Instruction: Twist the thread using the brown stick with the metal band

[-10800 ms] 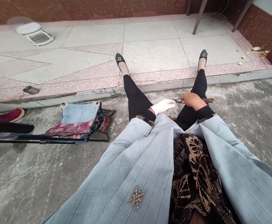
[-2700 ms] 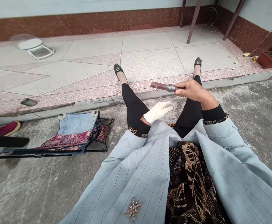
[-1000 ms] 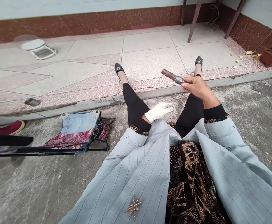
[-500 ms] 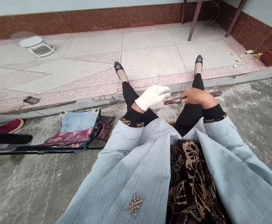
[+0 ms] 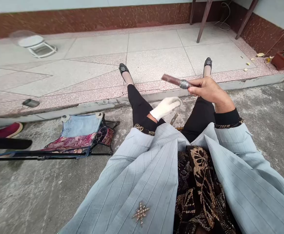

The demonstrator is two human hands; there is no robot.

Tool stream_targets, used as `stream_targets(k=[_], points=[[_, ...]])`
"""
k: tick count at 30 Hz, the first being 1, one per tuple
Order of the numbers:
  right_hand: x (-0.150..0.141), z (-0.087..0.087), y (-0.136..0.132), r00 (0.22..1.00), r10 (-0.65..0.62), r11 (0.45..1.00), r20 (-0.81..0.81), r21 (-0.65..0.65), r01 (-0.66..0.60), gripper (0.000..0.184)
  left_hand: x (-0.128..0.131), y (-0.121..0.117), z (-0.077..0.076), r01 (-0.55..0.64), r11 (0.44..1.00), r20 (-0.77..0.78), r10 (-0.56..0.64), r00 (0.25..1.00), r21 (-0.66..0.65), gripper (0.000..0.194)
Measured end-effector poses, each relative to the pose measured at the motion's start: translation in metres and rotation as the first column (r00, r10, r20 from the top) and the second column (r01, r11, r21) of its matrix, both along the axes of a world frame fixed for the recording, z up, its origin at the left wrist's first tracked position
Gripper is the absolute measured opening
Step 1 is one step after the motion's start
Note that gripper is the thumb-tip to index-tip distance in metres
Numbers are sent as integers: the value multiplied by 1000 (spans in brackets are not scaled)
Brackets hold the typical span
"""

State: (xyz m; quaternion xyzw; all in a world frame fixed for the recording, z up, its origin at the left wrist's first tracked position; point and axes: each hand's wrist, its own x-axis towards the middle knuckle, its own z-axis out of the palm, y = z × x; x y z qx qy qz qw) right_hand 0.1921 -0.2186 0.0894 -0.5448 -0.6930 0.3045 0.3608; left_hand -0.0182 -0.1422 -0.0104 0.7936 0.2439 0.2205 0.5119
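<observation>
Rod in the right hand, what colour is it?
The rod is dark reddish-brown with a silver band near the hand; the head view shows it best.

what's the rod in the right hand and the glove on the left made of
The rod in the right hand looks like dark reddish-brown wood with a slight sheen, though painted metal is possible. Its band shines like polished metal. The glove on the left hand looks like matte white knitted cotton, judging by its soft folds and fuzzy surface.
</observation>
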Motion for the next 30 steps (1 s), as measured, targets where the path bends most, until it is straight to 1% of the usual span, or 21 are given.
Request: stream_targets(k=[1,3,5,6,8,9,11,13,15,18,21,25,28,30], points=[[0,-1,2,999,-42,999,-21,23,42,26,-1,-6,-4,59,998,-24,-59,998,-20,26],[3,-5,7,993,-121,991,-15,51,122,23,-4,-14,-6,125,992,-107,-125,986,-4,29],[6,-9,11,977,-199,978,75,81,193,22,-10,-18,-1,164,983,-194,-145,970,82,31],[7,-12,12,960,-238,969,146,96,226,21,-13,-19,3,184,973,-230,-148,962,143,31],[7,-16,12,904,-303,953,302,111,282,21,-19,-18,17,219,933,-283,-137,949,284,29],[7,-18,12,871,-322,946,371,106,305,22,-22,-18,24,216,908,-298,-108,948,358,29],[4,-21,11,814,-322,942,483,77,327,24,-26,-17,40,187,860,-309,-36,950,474,29],[1,-22,11,775,-279,948,567,33,317,27,-29,-17,53,131,827,-291,42,956,547,30],[-2,-23,11,748,-207,960,631,-15,279,29,-30,-15,62,77,797,-263,105,959,598,30],[-2,-24,13,725,-68,980,686,-91,179,28,-30,-9,68,21,759,-234,174,957,650,30],[0,-26,14,729,56,979,683,-182,96,23,-27,0,69,-9,744,-218,208,954,668,29],[0,-23,12,748,220,956,626,-291,-38,21,-24,7,72,-90,756,-167,257,952,648,27],[-1,-17,8,758,304,938,577,-320,-133,22,-23,10,76,-125,796,-141,255,956,592,26],[-2,-13,5,784,358,920,507,-335,-204,26,-22,14,76,-151,831,-109,245,963,535,26]])
